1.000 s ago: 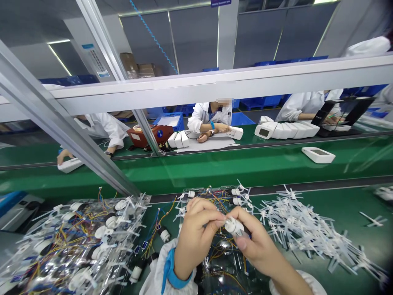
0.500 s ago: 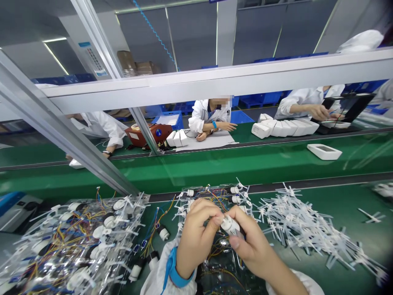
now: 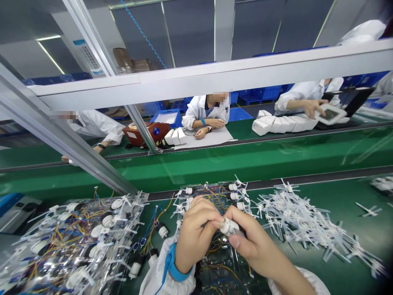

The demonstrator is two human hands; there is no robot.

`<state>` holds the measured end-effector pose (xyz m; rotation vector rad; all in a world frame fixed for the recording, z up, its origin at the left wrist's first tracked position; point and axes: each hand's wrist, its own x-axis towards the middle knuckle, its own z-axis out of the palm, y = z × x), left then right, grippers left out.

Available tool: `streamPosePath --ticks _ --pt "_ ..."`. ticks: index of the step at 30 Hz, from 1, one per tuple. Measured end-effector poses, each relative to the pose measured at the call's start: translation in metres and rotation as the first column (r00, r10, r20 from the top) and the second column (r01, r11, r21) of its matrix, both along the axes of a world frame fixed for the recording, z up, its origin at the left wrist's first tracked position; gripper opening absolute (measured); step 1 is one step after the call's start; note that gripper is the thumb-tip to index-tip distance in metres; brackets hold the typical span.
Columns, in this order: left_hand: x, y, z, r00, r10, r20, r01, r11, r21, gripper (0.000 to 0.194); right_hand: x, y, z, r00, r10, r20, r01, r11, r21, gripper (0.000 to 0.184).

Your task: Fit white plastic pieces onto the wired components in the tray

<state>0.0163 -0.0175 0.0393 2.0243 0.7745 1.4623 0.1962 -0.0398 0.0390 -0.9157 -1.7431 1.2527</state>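
Note:
Between my hands is a small motor with a white cap, partly covered by my fingers. My right hand is closed around its body with thumb and fingers. The fingertips of my left hand pinch the near end of the white cap; whether a smaller part is between them is hidden. Below my hands lies a clear plastic tray with coloured wires. Left of my left wrist, several loose wired motors with white ends lie on the green bench.
A pile of white cross-shaped plastic pieces spreads on the right, with one stray piece beyond it. Trays of wired motors fill the left. A metal frame crosses ahead; co-workers sit behind it by white devices.
My hands stay on the white-capped motor with only a slight shift of the fingers. Across the bench, a co-worker at the right has lifted a white device. The view has tilted slightly.

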Motion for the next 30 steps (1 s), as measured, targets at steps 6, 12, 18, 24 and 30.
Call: streamPosePath --ticks 6,12,18,24,30 --pt "-0.006 0.005 0.003 0.999 -0.019 -0.035 0.021 0.999 0.039 0.014 -0.001 0.001 0.001 0.998 -0.028 0.058 0.026 0.999 0.037 0.056" --pt "-0.014 0.004 0.01 0.991 -0.053 -0.127 0.061 0.997 0.055 0.021 0.003 0.002 0.005 0.999 0.023 0.038 -0.024 0.999 0.035 0.057" --pt "-0.015 0.004 0.009 0.99 -0.041 -0.132 0.049 0.997 0.06 0.022 0.004 0.001 0.005 0.999 0.032 0.018 -0.032 0.999 0.017 0.057" --pt "-0.013 0.004 0.006 0.995 -0.059 -0.077 0.063 0.997 0.046 0.019 0.004 0.0 0.002 0.999 0.023 0.041 -0.025 0.999 0.036 0.057" --pt "-0.009 0.009 0.001 0.997 -0.051 -0.051 0.053 0.997 0.053 0.014 0.0 0.003 0.001 0.995 -0.012 0.098 0.007 0.998 0.058 0.056"
